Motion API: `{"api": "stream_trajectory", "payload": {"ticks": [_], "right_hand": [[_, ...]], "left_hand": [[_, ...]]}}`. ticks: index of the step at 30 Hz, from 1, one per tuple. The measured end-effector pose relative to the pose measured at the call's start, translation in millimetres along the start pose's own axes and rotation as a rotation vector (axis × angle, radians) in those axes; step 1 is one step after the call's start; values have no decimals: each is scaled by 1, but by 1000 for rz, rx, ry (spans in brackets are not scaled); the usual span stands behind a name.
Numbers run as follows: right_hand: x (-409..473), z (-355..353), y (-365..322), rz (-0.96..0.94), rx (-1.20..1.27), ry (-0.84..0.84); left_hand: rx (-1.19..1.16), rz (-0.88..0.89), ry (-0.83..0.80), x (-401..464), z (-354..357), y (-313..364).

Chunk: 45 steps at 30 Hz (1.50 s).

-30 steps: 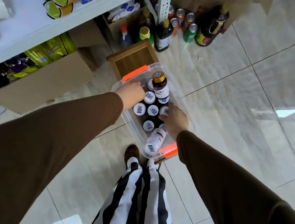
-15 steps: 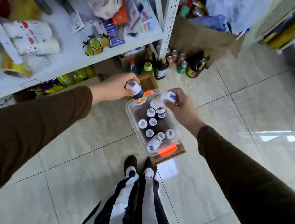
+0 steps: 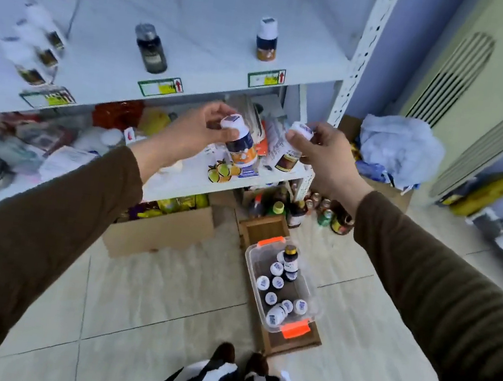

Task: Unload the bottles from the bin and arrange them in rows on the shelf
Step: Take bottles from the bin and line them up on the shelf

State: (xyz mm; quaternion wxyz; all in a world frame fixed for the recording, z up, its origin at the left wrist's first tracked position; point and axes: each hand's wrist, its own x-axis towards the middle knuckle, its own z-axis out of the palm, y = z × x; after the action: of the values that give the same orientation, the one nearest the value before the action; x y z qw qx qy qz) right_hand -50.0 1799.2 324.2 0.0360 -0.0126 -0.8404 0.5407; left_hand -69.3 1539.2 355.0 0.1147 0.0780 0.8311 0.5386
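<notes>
The left hand (image 3: 186, 136) grips a white-capped bottle (image 3: 240, 143), fingers closed around its cap and neck. The right hand (image 3: 326, 155) is closed on a second bottle (image 3: 291, 152). Both are raised just below the shelf's (image 3: 203, 19) front edge. On the shelf, one bottle stands near the right end, a dark one at mid-front and a blurred row at the left. The bin (image 3: 313, 296), on the floor, holds more bottles.

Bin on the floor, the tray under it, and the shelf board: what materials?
Bin: clear plastic by the look, bottles visible through its walls, orange latches. Tray under it: probably wood, brown with grain-like streaks. Shelf board: smooth, pale, matte; likely painted metal like the perforated upright, though laminate is possible.
</notes>
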Motion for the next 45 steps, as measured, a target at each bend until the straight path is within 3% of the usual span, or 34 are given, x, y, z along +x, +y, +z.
{"api": "stream_trajectory", "payload": {"ticks": [9,22,34,45], "right_hand": [[4,22,-94,-166,-29,-4],[31,117,-163,-201,-37,-19],[68,193,-215,-164,-17,90],[144,130,-203,-147,-75,291]], "left_hand": [[-14,68,169,-53,-51,36],[-32,109,233,-60,-163,4],[-22,195,174,2,-282,-19],[-3,334,63,128,-247,46]]}}
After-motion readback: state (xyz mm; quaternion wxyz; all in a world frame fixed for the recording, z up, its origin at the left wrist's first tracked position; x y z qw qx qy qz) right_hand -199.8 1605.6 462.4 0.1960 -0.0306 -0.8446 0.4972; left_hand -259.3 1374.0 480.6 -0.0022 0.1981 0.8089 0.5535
